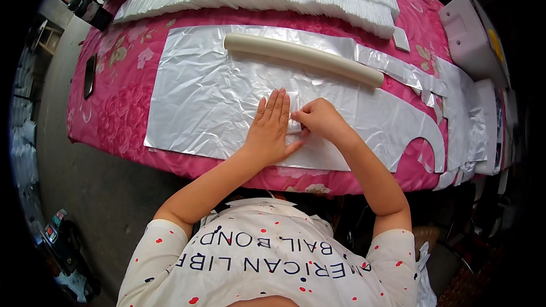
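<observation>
A shiny white plastic sheet (193, 91) lies flat and creased on the table, with a curved cut-out near its right end. On it is a small folded piece of white plastic (293, 101), partly covered by my hands. My left hand (269, 129) presses down flat along the folded piece's left side, fingers stretched out and thumb apart. From the right, my right hand (321, 118) pinches the folded piece's right edge between thumb and curled fingers. Beyond both hands, a long cream tube (301, 59) rests slantwise on the sheet.
Tightly packed rows of folded white pieces (256, 0) line the table's far side. A pink floral cloth (122, 108) covers the table. A phone (90, 76) and a dark bottle (90, 11) are at left; plastic strips (398, 68) and a white foam box (469, 31) at right.
</observation>
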The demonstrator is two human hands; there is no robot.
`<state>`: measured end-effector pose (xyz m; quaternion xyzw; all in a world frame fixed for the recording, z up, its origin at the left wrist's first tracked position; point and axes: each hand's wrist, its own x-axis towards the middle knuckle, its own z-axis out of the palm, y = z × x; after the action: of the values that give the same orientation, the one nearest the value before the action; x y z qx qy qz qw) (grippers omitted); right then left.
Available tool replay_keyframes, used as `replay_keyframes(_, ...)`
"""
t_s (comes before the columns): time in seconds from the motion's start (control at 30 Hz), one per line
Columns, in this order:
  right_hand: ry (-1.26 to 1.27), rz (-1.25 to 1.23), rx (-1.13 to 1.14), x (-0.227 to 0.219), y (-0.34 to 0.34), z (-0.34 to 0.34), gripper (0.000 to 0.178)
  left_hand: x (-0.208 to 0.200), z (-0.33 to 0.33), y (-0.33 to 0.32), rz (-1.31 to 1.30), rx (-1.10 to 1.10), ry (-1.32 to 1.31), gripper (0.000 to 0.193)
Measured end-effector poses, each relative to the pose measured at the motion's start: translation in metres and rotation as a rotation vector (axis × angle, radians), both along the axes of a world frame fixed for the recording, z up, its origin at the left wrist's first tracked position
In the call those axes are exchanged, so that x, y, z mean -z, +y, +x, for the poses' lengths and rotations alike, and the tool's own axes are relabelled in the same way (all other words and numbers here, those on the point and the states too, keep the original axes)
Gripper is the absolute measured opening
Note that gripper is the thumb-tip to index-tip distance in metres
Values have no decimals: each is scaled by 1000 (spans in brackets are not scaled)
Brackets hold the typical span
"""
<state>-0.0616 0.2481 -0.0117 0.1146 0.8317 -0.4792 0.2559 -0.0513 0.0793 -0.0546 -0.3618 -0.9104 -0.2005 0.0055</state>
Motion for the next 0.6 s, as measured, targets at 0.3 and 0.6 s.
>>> replay_keyframes(0.3, 372, 753, -169, -17, -5, 37, 28, 3, 1, -4, 83, 13, 17, 102)
replay_keyframes(0.6, 882, 529, -452, 42, -56, 0, 72, -39, 56, -109, 672, -285, -1507, 32)
